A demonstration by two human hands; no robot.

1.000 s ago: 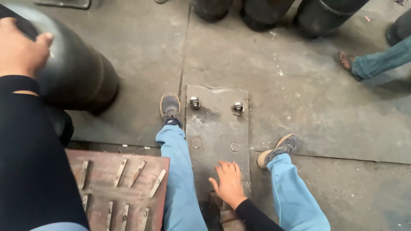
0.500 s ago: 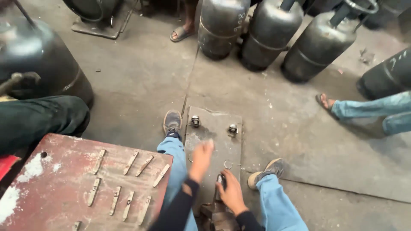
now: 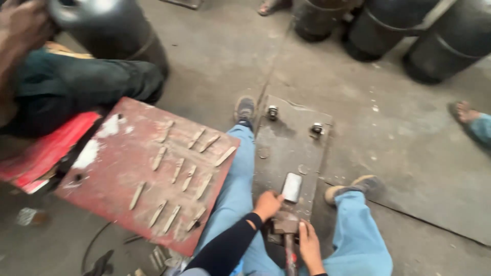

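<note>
1. A co-worker's hand (image 3: 20, 23) sits at the far upper left of the steel plate (image 3: 286, 148), gripping the top of a dark gas cylinder (image 3: 110, 28).
2. That person's dark trouser leg (image 3: 87, 84) lies below the cylinder, left of the plate.
3. A red board (image 3: 102, 168) lies tilted just left of the plate, with short metal strips (image 3: 179, 171) in rows on it.
4. The person's left leg, in blue jeans (image 3: 232, 189), runs along the plate's left edge, its shoe (image 3: 246, 109) at the plate's far left corner.
5. The left hand (image 3: 267, 205) rests at the plate's near end, fingers curled and touching the small grey metal block (image 3: 292, 187) beside it.
6. The block stands on a rusty hammer head (image 3: 284, 223) at the plate's near edge.
7. The right hand (image 3: 309, 246) lies just right of the hammer handle (image 3: 289, 258), fingers together and bent along it; whether it grips is unclear.
8. Two bolts (image 3: 317, 129) stand at the plate's far end.
9. The right shoe (image 3: 353, 186) rests right of the plate.
10. More dark cylinders (image 3: 388, 30) stand beyond the plate's far right; a bare foot (image 3: 465, 112) lies well right.
</note>
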